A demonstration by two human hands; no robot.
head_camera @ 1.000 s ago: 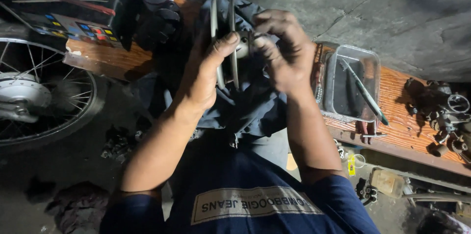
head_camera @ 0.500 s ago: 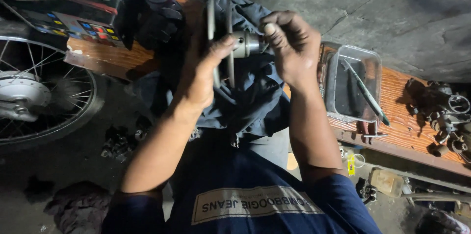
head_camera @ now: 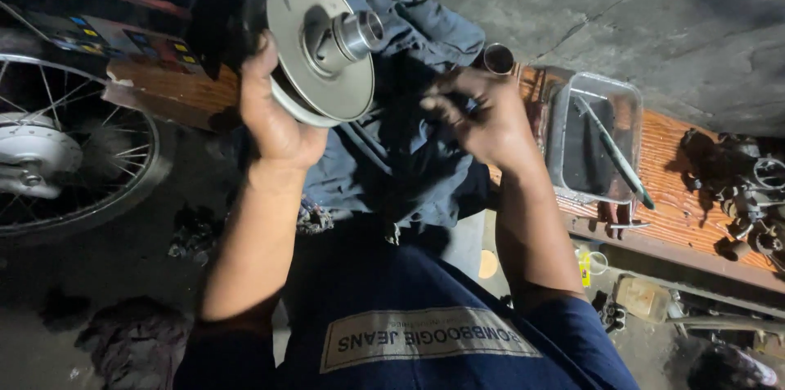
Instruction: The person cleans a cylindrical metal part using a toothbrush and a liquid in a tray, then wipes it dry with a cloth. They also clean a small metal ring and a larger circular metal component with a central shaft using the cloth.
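A round grey metal pulley disc (head_camera: 315, 55) with a shiny cylindrical hub (head_camera: 357, 33) at its middle is held up at a tilt, its flat face turned toward the camera. The left hand (head_camera: 274, 116) grips it from below and behind, fingers curled round the lower left rim, thumb at the edge. Just right of the disc, a crumpled dark blue cloth (head_camera: 417, 124) lies spread beneath and behind it.

The right hand (head_camera: 482, 116) hovers over that cloth, well clear of the disc, fingers bent and pinched together; whether anything sits between the fingertips cannot be told. Just above this hand, to the right of the disc, a small short metal sleeve (head_camera: 498, 57) stands with its open end up.

Farther right of the disc, a clear plastic rectangular tray (head_camera: 628, 124) rests on the orange wooden tabletop (head_camera: 679, 194), with a long thin tool (head_camera: 615, 153) lying across it. Beyond the tray, a heap of dark metal engine parts (head_camera: 748, 186) sits on the same tabletop. Left of the disc and lower, a spoked wheel (head_camera: 65, 153) stands above the dark floor.
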